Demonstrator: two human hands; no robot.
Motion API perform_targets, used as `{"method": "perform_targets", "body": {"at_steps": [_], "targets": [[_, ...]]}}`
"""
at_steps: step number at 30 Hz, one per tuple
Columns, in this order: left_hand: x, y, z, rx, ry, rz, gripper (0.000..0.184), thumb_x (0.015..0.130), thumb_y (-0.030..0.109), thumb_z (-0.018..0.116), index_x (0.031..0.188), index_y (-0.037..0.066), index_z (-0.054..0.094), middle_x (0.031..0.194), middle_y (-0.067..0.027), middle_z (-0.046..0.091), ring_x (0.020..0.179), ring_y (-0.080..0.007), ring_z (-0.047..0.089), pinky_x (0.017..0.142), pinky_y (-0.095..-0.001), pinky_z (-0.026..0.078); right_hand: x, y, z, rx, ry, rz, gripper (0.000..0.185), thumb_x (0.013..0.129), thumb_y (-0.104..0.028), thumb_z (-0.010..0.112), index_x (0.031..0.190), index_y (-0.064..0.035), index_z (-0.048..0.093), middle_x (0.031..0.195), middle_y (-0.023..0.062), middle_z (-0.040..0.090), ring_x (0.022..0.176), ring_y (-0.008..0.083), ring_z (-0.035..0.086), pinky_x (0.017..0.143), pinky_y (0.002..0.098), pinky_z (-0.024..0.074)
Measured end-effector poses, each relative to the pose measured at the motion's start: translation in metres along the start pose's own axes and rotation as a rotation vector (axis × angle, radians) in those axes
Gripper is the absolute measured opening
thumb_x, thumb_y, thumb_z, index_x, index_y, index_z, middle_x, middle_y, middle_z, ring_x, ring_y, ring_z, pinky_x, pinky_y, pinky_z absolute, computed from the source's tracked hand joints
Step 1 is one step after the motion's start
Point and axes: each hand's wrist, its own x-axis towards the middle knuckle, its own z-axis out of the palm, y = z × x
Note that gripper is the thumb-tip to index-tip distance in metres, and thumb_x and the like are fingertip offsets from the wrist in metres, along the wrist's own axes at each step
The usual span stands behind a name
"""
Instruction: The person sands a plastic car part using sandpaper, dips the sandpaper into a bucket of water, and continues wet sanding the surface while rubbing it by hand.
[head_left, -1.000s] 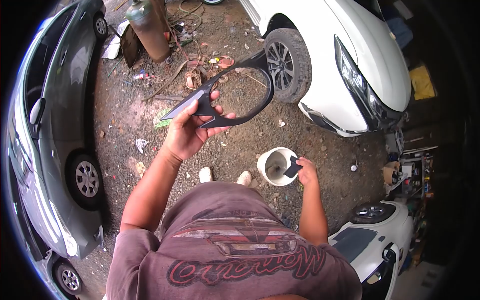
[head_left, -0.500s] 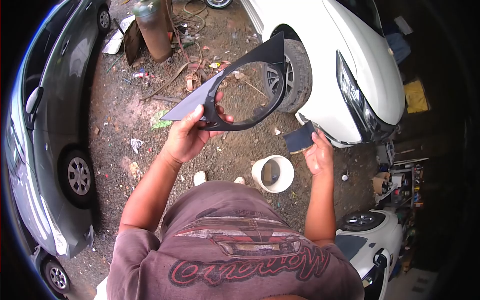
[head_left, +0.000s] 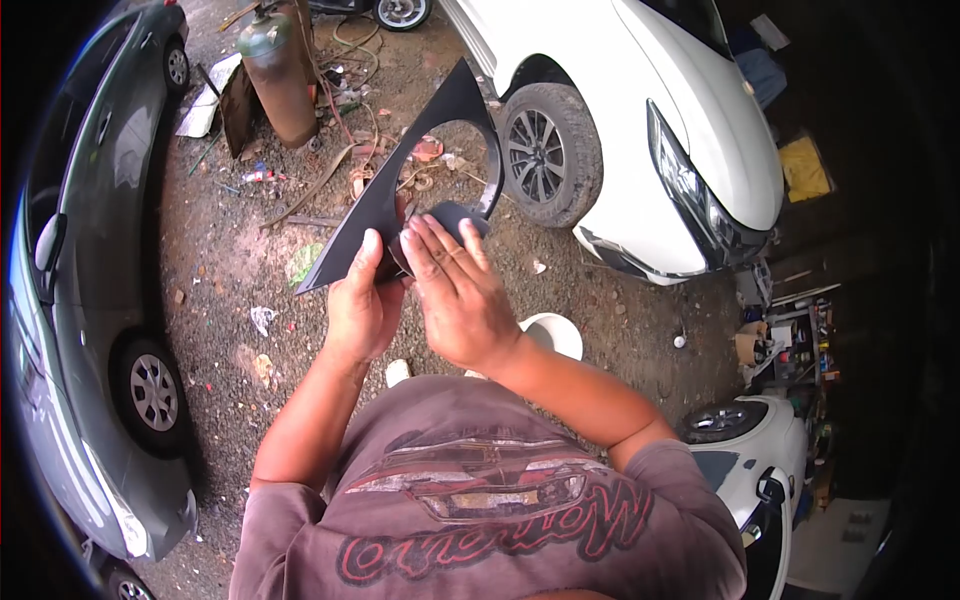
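Bucket [head_left: 560, 335] half-hidden by right forearm [head_left: 590, 395]; left hand [head_left: 360, 312] pinching dark frame [head_left: 355, 235], right hand [head_left: 462, 302] holding sheet [head_left: 455, 214] against it.

The panel [head_left: 372, 220] is plain black, and the sheet [head_left: 452, 215] over it is dark slate grey. Right of the panel, the nearer car [head_left: 680, 130] is white; farther right, a loose piece [head_left: 806, 170] is yellow. Left of the panel, another car [head_left: 100, 230] is deep grey with silver wheel covers [head_left: 154, 383], and a cylinder [head_left: 283, 95] is green on top, rusty brown lower down. Below the panel, the bucket [head_left: 562, 335] is white, the shirt [head_left: 400, 430] faded maroon with dark, red-edged lettering [head_left: 498, 545].
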Motion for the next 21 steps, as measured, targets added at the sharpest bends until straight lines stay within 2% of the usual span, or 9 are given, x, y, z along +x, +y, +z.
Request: {"method": "perform_targets", "body": {"at_steps": [1,2,5,7,12,14,17,19,21], "targets": [[-0.001,0.008,-0.003,0.032,0.007,0.007,0.055,0.116,0.035,0.054,0.161,0.004,0.049,0.157,-0.0107,0.061,0.144,-0.0235,0.058,0.123,-0.0432,0.045,-0.002,0.005,-0.006,-0.069,-0.053,-0.054,0.061,0.1,-0.002,0.059,0.16,0.0034,0.05,0.159,0.0254,0.057,0.151,0.0409,0.053,0.128,0.0685,0.0271],[-0.004,0.013,-0.006,0.065,0.014,0.009,0.055,0.116,0.035,0.055,0.161,0.004,0.049,0.157,-0.0105,0.061,0.143,-0.0231,0.059,0.121,-0.0424,0.047,-0.008,0.013,-0.005,-0.118,-0.103,-0.098,0.064,0.098,-0.006,0.056,0.159,0.0074,0.047,0.161,0.0278,0.053,0.154,0.0436,0.048,0.13,0.0687,0.025],[0.002,0.009,-0.021,0.032,0.023,-0.017,0.055,0.113,0.03,0.062,0.159,0.003,0.05,0.158,-0.0114,0.06,0.139,-0.0224,0.062,0.12,-0.0418,0.049,0.0,-0.002,0.02,0.012,-0.025,-0.032,0.066,0.098,-0.006,0.053,0.161,0.0091,0.043,0.164,0.0308,0.049,0.155,0.0465,0.046,0.131,0.0678,0.0234],[0.003,0.019,-0.015,0.038,0.028,0.027,0.053,0.114,0.031,0.06,0.158,0.002,0.052,0.155,-0.0111,0.062,0.138,-0.0224,0.063,0.12,-0.0417,0.049,0.017,-0.027,0.022,0.085,0.033,-0.016,0.068,0.098,-0.005,0.051,0.164,0.0096,0.039,0.166,0.0335,0.045,0.157,0.0485,0.041,0.131,0.0669,0.0237],[-0.016,0.059,-0.025,0.081,0.025,-0.007,0.057,0.113,0.038,0.059,0.158,0.004,0.051,0.155,-0.0118,0.062,0.138,-0.0239,0.064,0.109,-0.0484,0.06,0.006,0.031,0.011,-0.154,-0.127,-0.197,0.067,0.097,-0.006,0.055,0.162,0.0045,0.044,0.166,0.0263,0.049,0.159,0.0441,0.041,0.129,0.0732,0.021],[-0.021,0.064,-0.026,0.065,0.005,-0.023,0.059,0.113,0.038,0.059,0.16,0.003,0.049,0.153,-0.0117,0.063,0.135,-0.0248,0.066,0.109,-0.0484,0.061,0.008,0.041,0.005,-0.24,-0.161,-0.238,0.068,0.096,-0.005,0.057,0.162,0.0032,0.045,0.165,0.0246,0.05,0.159,0.0432,0.04,0.129,0.0744,0.02],[-0.025,0.066,-0.024,0.032,0.03,0.001,0.06,0.113,0.039,0.059,0.161,0.003,0.048,0.15,-0.0119,0.064,0.131,-0.0279,0.069,0.109,-0.0493,0.061,0.015,0.012,0.002,-0.185,-0.134,-0.137,0.067,0.097,-0.004,0.057,0.162,0.0022,0.046,0.166,0.0247,0.05,0.16,0.0422,0.04,0.13,0.0743,0.0177],[-0.025,0.064,-0.026,-0.02,0.096,0.015,0.06,0.113,0.039,0.058,0.159,0.001,0.049,0.147,-0.0128,0.065,0.129,-0.0346,0.071,0.11,-0.0522,0.06,0.006,-0.018,0.018,-0.117,-0.077,-0.189,0.065,0.098,-0.007,0.059,0.161,0.001,0.048,0.166,0.0239,0.05,0.16,0.0413,0.04,0.13,0.0741,0.0178],[-0.033,0.071,-0.03,0.009,0.043,0.014,0.06,0.113,0.039,0.058,0.159,0.001,0.049,0.146,-0.0126,0.065,0.129,-0.0365,0.071,0.111,-0.0525,0.06,0.008,-0.011,0.015,-0.083,-0.048,-0.171,0.065,0.098,-0.007,0.059,0.162,0.0,0.048,0.166,0.023,0.05,0.16,0.0404,0.04,0.13,0.0739,0.0178]]}}
